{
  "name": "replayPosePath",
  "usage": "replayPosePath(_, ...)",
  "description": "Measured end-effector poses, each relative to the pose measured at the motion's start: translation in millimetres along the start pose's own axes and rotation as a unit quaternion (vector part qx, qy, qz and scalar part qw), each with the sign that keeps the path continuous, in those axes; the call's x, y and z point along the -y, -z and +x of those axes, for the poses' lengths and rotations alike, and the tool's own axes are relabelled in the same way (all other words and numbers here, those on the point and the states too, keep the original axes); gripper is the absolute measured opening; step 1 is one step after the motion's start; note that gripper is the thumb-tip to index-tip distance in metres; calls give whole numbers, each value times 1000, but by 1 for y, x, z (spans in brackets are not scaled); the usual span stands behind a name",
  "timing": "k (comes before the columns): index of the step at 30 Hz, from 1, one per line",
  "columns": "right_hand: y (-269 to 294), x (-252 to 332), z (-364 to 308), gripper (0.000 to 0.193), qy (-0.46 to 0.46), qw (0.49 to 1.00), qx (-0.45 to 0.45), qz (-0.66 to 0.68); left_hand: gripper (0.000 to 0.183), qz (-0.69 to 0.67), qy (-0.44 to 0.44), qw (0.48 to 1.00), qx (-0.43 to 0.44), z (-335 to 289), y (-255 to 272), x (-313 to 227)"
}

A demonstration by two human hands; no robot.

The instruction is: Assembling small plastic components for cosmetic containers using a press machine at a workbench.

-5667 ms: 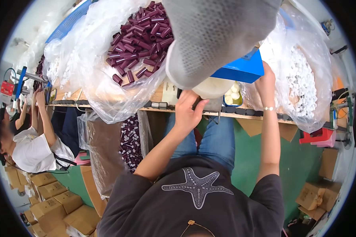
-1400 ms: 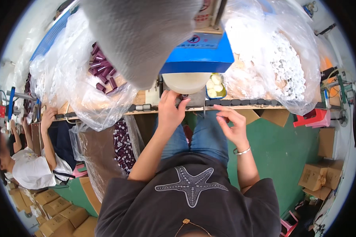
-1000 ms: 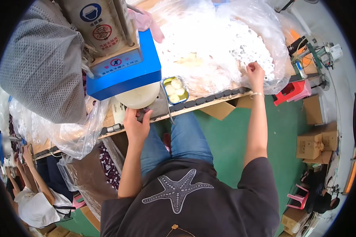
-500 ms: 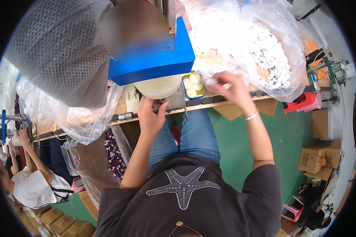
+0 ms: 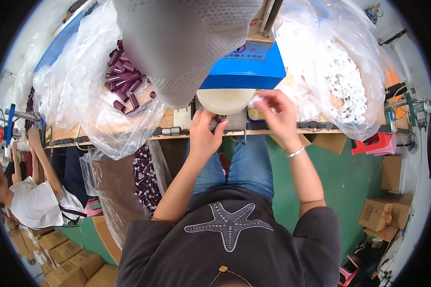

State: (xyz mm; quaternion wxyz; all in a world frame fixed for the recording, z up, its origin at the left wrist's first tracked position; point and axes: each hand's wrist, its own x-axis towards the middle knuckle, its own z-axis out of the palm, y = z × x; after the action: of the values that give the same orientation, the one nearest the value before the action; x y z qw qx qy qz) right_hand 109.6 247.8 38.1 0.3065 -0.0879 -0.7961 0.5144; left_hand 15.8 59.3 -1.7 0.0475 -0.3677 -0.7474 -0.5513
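Note:
My left hand (image 5: 207, 134) reaches to the bench edge, with thumb and fingers closed on a small dark purple tube (image 5: 221, 117). That tube sits just below the rounded cream pad (image 5: 226, 101) under a blue machine housing (image 5: 246, 71). To the right, my right hand (image 5: 280, 117) pinches a small white piece (image 5: 257, 102) close to the pad's right side. Its exact shape is blurred. A small yellow-rimmed tray (image 5: 255, 115) is mostly hidden behind my right fingers.
Purple tubes (image 5: 124, 79) lie in a clear plastic bag at left; white caps (image 5: 347, 81) fill one at right. A mesh-textured pale cover (image 5: 191, 52) hangs in front. Below the bench is a box of purple-and-white parts (image 5: 146, 179). A co-worker (image 5: 36, 203) sits far left.
The view has turned left, showing the purple tubes. My right hand has moved in beside the cream pad with the white piece, covering most of the tray. My left hand stays below the pad.

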Motion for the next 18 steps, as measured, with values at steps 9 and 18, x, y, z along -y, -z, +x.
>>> replayPosePath(9, -60, 22, -9, 25, -94, 966, 54, 233, 29, -3, 4, 1000, -6, 1, 1, -2)
replayPosePath(18, -59, 12, -10, 42, -182, 950, 149, 206, 30, 25, 23, 999, 1, 0, 1, 0)
